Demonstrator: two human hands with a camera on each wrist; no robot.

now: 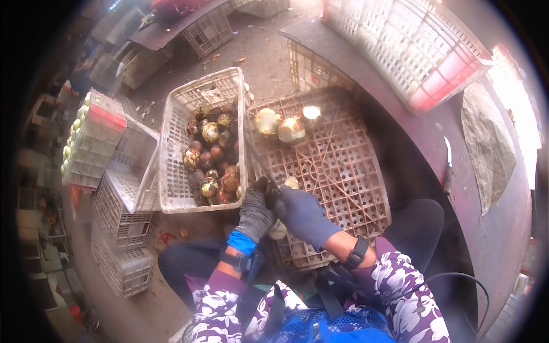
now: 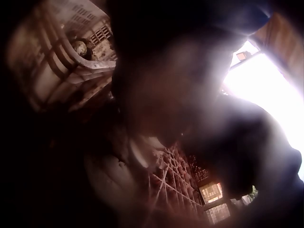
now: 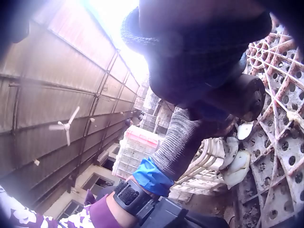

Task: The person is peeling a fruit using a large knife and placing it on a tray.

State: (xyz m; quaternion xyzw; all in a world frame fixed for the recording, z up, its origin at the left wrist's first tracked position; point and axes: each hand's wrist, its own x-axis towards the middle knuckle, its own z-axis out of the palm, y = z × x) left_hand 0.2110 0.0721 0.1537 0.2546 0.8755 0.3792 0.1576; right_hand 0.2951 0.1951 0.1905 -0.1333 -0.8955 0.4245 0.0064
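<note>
My left hand [image 1: 255, 211], in a grey knit glove with dark fingers, and my right hand [image 1: 303, 211], in a blue glove, meet at the left side of an upturned slatted crate [image 1: 343, 171]. The right hand grips a dark, round-ended handle [image 3: 255, 98]; a thin dark strip reaches forward from between the hands in the head view. Beyond the right knuckles shows a pale rounded piece [image 1: 291, 183]. I cannot tell what the left fingers hold, as they are hidden. Pale trimmings [image 3: 237, 166] lie by the crate's edge. Three pale, trimmed lumps [image 1: 291, 130] sit at its far end.
Left of the crate, a white basket [image 1: 166, 171] holds many brown-and-yellow round pieces of produce [image 1: 210, 132]. Stacked crates [image 1: 120, 211] stand farther left. On the right, a bench [image 1: 486, 246] bears a knife [image 1: 448, 171], a grey cloth [image 1: 486, 143] and a large white basket [image 1: 412, 51].
</note>
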